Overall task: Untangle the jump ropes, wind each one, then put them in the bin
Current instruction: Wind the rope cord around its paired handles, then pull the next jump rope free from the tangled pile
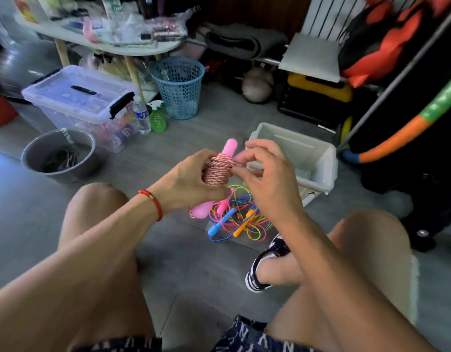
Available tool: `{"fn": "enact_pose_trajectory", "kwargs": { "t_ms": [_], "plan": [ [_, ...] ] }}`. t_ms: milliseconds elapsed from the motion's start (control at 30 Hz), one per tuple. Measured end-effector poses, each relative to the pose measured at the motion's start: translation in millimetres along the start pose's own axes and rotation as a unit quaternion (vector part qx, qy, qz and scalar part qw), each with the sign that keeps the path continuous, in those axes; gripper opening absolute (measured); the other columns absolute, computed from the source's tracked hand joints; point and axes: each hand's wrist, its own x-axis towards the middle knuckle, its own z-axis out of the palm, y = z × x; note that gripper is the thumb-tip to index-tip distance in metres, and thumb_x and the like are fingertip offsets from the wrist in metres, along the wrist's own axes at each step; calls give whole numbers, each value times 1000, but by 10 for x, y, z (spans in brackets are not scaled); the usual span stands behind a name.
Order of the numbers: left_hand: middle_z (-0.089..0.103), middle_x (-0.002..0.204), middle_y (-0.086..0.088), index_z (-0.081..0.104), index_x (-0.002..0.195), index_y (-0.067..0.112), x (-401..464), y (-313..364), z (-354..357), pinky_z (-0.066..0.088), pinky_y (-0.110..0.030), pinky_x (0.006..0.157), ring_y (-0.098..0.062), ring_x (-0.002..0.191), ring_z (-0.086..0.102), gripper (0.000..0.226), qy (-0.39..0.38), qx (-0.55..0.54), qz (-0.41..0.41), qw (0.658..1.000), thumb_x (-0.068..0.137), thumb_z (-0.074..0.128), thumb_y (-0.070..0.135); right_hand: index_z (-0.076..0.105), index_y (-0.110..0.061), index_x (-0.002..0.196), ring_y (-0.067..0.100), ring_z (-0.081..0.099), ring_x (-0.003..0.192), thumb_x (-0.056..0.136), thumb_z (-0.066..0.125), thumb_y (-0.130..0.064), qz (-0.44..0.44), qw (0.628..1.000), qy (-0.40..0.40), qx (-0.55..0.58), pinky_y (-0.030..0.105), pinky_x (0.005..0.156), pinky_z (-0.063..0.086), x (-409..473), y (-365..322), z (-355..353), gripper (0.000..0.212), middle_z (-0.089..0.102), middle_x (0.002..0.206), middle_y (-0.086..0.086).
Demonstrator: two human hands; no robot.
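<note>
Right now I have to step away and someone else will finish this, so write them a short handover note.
Left hand grips the red-and-white twisted rope wound round its pink plastic handles. Right hand pinches the rope's last turn.
The white plastic bin stands just behind the hands on the grey floor; no rope shows in it.
Done: this rope is nearly wound.
Left: secure it, bin it, then untangle and wind the thin neon ropes heaped on the floor.
</note>
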Motion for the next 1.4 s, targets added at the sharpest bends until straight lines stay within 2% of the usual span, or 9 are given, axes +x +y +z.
{"fn": "enact_pose_trajectory", "kwargs": {
  "t_ms": [200, 367, 533, 667, 833, 1000, 1200, 1333, 1400],
  "plan": [
    [69, 93, 11, 62, 113, 29, 309, 382, 198, 45, -17, 68, -9, 84, 65, 49, -44, 149, 50, 987, 69, 84, 27, 64, -19, 91, 10, 62, 103, 83, 80, -27, 34, 997, 69, -20, 42, 80, 59, -155, 173, -700, 19, 60, 112, -6],
    [66, 102, 1, 62, 114, 18, 837, 765, 674, 44, -32, 88, -28, 95, 62, 48, -51, 262, 338, 903, 69, 78, 23, 64, -21, 105, 15, 68, 104, 77, 68, -60, 193, 979, 10, 71, 39, 95, 54, -125, 422, -1439, 48, 71, 106, -4],
    [49, 141, 5, 52, 127, 40, 1173, 1199, 1428, 46, -54, 96, -27, 126, 46, 55, -97, 249, 425, 865, 78, 72, 25, 61, -5, 127, 23, 69, 102, 88, 74, -10, 325, 908, -127, 232, 42, 93, 54, -255, 810, -1954, 41, 71, 115, 19],
    [31, 156, 1, 28, 149, 41, 1263, 1201, 1976, 39, -50, 109, -29, 142, 31, 101, -167, 220, 326, 904, 62, 66, 7, 63, -7, 124, 18, 68, 93, 89, 68, 2, 378, 878, -44, 291, 35, 81, 55, -820, 1423, -2068, 37, 72, 108, 13],
    [54, 134, -11, 46, 142, 24, 1224, 667, 2458, 37, -39, 106, -37, 124, 48, 74, -258, 193, 147, 935, 72, 62, 39, 73, -2, 97, 26, 63, 78, 85, 77, -7, 578, 722, 262, 276, 24, 60, 52, -2217, 2252, -1469, 13, 70, 85, 12],
    [60, 131, -7, 42, 141, 28, 1125, 167, 2546, 43, -36, 103, -34, 121, 57, 76, -354, 310, 32, 882, 75, 66, 57, 61, 24, 90, 52, 69, 77, 104, 50, -17, 611, 672, 254, 332, 40, 72, 56, -3402, 2712, -535, 45, 69, 87, 39],
    [64, 115, -6, 60, 107, 35, 1285, 81, 2255, 50, -41, 92, -29, 96, 63, 69, -295, 175, -45, 938, 42, 61, 61, 61, -1, 116, 21, 71, 99, 96, 65, -14, 690, 489, 378, 377, 27, 80, 60, -3498, 2876, 130, 24, 78, 95, 4],
    [66, 115, -1, 61, 106, 37, 1313, 55, 2280, 49, -38, 89, -23, 96, 63, 54, -295, 170, -71, 938, 55, 71, 52, 53, 0, 131, 22, 64, 109, 96, 69, -21, 694, 399, 477, 363, 21, 64, 61, -3224, 3017, 214, 44, 62, 128, 11],
    [67, 113, 1, 58, 98, 44, 1349, 58, 2261, 50, -42, 96, -23, 96, 65, 51, -291, 176, -75, 937, 48, 64, 57, 53, 1, 131, 25, 61, 107, 99, 65, -23, 712, 369, 469, 371, 28, 84, 60, -3064, 2970, 154, 42, 59, 127, 11]
  ]
}}
